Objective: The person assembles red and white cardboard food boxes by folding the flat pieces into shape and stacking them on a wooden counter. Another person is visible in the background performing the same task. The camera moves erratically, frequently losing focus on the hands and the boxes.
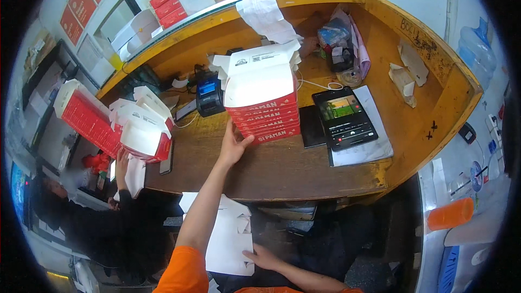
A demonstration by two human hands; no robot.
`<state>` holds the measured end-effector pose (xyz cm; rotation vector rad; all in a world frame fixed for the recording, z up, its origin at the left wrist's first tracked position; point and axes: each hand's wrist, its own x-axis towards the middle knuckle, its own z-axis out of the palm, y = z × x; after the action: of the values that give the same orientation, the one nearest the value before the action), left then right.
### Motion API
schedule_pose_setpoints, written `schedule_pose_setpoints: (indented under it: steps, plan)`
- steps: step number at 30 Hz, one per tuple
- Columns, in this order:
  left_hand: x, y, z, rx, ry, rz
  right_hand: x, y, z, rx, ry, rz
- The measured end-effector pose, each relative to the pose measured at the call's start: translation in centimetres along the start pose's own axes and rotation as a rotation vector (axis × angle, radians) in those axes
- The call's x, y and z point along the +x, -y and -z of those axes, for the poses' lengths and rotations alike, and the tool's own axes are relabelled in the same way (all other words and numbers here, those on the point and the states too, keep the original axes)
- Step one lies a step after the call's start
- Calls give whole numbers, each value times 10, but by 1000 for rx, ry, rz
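Observation:
On the brown desk stands a stack of red food boxes [266,114], nested in one another, the top one gaping with its white lid raised. My left hand [233,147] grips its lower left corner, thumb on the front face and fingers along the side. Down at my lap, a flat white box blank [228,244] with cut flaps lies face up. Its right edge is held in my right hand [263,258]; some of those fingers are hidden behind the card.
Farther left, a person in black has a hand [122,164] at other nested red boxes [89,116]. A tablet [344,116] rests on papers [374,149] right of my stack. Behind are a card terminal [209,96] and a bagged bundle [339,49]. The yellow counter wall [434,114] curves around the right.

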<state>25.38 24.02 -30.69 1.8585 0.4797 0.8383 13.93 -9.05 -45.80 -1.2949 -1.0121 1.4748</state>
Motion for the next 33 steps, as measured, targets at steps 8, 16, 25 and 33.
schedule_pose_setpoints:
  steps: [8,16,25,33]
  plan:
    - [6,-8,7,72,78,15,9,-18,-15,177,-155,248]
    - [-40,-80,44,218,-13,130,-2,-3,-6,98,-48,104]
    - [-211,-181,134,568,-108,-107,-4,23,-3,334,13,-3]
    - [-299,-154,132,721,474,166,32,150,35,445,-307,54]
